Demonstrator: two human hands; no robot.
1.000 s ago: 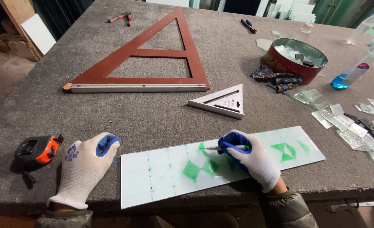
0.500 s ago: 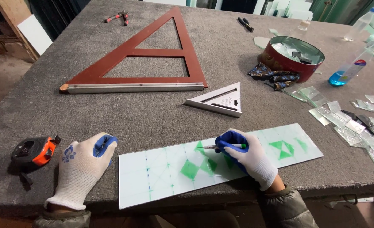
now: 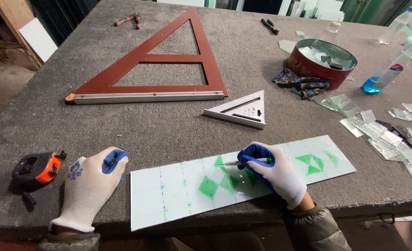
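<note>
A long pale glass strip [image 3: 178, 195] with green lines and filled green diamonds lies along the table's near edge. My right hand [image 3: 273, 174], in a white and blue glove, grips a green marker [image 3: 243, 162] with its tip on the strip near the middle. My left hand [image 3: 90, 183], gloved the same way, rests flat on the grey table just left of the strip, holding nothing. An orange and black tape measure [image 3: 36, 169] sits to the left of that hand.
A large red triangular square [image 3: 145, 88] and a small grey triangle square [image 3: 240, 111] lie farther back. At the right stand a red round tin [image 3: 324, 67], a blue liquid bottle [image 3: 385, 72] and several glass offcuts [image 3: 392, 137]. Pliers [image 3: 129, 19] lie far back.
The view has shifted slightly. My right hand with the marker has stayed at nearly the same spot on the strip; my left hand has not moved.
</note>
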